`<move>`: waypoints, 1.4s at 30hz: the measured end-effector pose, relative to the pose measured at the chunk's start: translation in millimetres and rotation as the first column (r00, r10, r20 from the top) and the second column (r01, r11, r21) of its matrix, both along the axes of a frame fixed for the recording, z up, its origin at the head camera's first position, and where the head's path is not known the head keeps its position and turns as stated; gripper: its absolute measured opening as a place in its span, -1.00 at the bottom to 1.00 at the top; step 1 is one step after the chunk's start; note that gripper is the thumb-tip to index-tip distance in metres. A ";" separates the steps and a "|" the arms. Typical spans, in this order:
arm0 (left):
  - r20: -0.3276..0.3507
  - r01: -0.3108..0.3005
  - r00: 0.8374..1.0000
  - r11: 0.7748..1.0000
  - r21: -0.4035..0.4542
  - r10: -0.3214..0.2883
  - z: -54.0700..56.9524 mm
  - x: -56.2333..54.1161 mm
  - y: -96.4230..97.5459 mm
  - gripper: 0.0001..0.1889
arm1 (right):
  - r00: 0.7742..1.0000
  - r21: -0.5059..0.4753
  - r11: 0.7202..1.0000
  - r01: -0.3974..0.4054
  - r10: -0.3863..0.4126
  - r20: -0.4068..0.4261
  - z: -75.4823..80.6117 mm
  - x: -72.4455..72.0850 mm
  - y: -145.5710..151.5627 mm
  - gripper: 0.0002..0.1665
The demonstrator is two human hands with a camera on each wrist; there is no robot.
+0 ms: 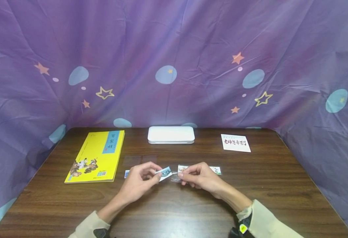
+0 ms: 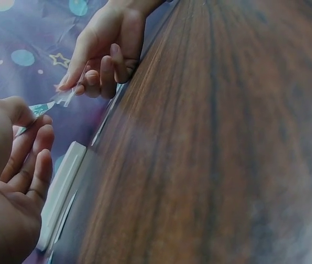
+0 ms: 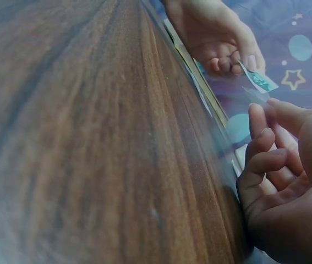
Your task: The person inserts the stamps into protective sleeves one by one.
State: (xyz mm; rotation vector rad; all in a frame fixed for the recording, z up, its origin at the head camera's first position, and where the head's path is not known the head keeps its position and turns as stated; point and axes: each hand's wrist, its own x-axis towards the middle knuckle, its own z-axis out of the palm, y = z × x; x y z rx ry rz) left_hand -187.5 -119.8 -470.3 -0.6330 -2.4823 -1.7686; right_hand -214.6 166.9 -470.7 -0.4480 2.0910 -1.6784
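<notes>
My left hand [image 1: 139,181] pinches a small picture card [image 1: 165,173] between thumb and fingers, above the table. Facing it, my right hand [image 1: 205,180] holds a small clear plastic sleeve [image 1: 175,178] by its edge. In the left wrist view, the sleeve [image 2: 67,97] reaches the corner of the card [image 2: 40,111]; whether the card has entered it I cannot tell. The right wrist view shows the green-printed card [image 3: 261,82] tilted just above the sleeve. Partly behind my right hand lie picture cards [image 1: 216,170], and a blue-edged card [image 1: 126,173] shows beside my left hand.
A yellow book [image 1: 98,155] lies at the left of the wooden table [image 1: 174,211]. At the back middle sits a white case [image 1: 171,135], with a white card bearing red-brown writing [image 1: 235,142] to its right. Faint clear sheets [image 1: 132,160] lie behind my left hand.
</notes>
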 end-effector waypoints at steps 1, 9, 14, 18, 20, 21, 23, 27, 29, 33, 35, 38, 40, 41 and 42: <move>0.006 0.002 1.000 1.000 -0.003 -0.002 0.1 0.1 0.2 -0.89 | 1.000 0.002 1.000 -0.002 0.002 -0.001 0.0 0.0 -0.1 -0.67; 0.034 0.044 0.998 0.999 -0.017 -0.043 -0.6 0.8 1.0 -0.89 | 1.000 0.001 1.000 -0.006 0.006 -0.012 0.0 0.4 0.1 -0.62; 0.049 0.063 0.997 0.998 -0.020 -0.062 -1.2 1.0 1.4 -0.88 | 1.000 -0.006 1.000 0.001 -0.001 0.001 0.2 0.6 0.5 -0.61; 0.062 0.072 0.996 0.997 -0.035 -0.070 -1.3 1.1 1.5 -0.88 | 1.000 -0.012 1.000 0.006 -0.006 0.002 -0.2 0.4 0.4 -0.63; 0.070 0.077 0.995 0.996 -0.038 -0.075 -1.0 1.3 1.4 -0.88 | 1.000 -0.014 1.000 0.007 -0.007 0.000 -0.6 0.2 0.3 -0.65; 0.074 0.081 0.994 0.996 -0.037 -0.078 -0.7 1.4 1.4 -0.87 | 1.000 -0.014 1.000 0.007 -0.007 -0.002 -1.0 0.1 0.3 -0.65; 0.080 0.087 0.993 0.996 -0.037 -0.084 -0.5 1.6 1.4 -0.87 | 1.000 -0.016 1.000 0.008 -0.008 -0.004 -1.5 0.1 0.3 -0.67; 0.084 0.096 0.992 0.995 -0.041 -0.092 -0.5 1.2 1.3 -0.85 | 1.000 -0.019 1.000 0.008 -0.008 -0.008 -2.2 0.1 0.3 -0.70; 0.085 0.097 0.992 0.994 -0.045 -0.093 -0.8 0.9 1.3 -0.84 | 1.000 -0.021 1.000 0.005 -0.006 -0.010 -2.2 0.2 0.2 -0.70; 0.090 0.097 0.992 0.994 -0.051 -0.092 -1.4 0.4 1.4 -0.83 | 1.000 -0.022 1.000 -0.001 0.000 -0.018 -1.8 0.4 0.1 -0.71; 0.089 0.098 0.992 0.994 -0.055 -0.093 -1.5 0.3 1.4 -0.83 | 1.000 -0.022 1.000 -0.004 0.003 -0.022 -1.5 0.6 0.0 -0.72; 0.089 0.104 0.991 0.993 -0.057 -0.099 -2.0 0.3 1.2 -0.83 | 1.000 -0.023 1.000 -0.006 0.005 -0.026 -1.4 0.9 -0.2 -0.72; 0.090 0.108 0.991 0.992 -0.058 -0.103 -2.1 0.4 1.1 -0.83 | 1.000 -0.021 1.000 -0.006 0.006 -0.027 -1.5 0.9 -0.6 -0.72; 0.090 0.110 0.990 0.992 -0.058 -0.104 -2.2 0.4 1.0 -0.83 | 1.000 -0.019 1.000 -0.006 0.006 -0.028 -1.6 0.9 -0.7 -0.71; 0.090 0.112 0.990 0.992 -0.059 -0.107 -2.3 0.5 1.0 -0.83 | 1.000 -0.017 1.000 -0.006 0.005 -0.028 -1.8 0.8 -0.8 -0.71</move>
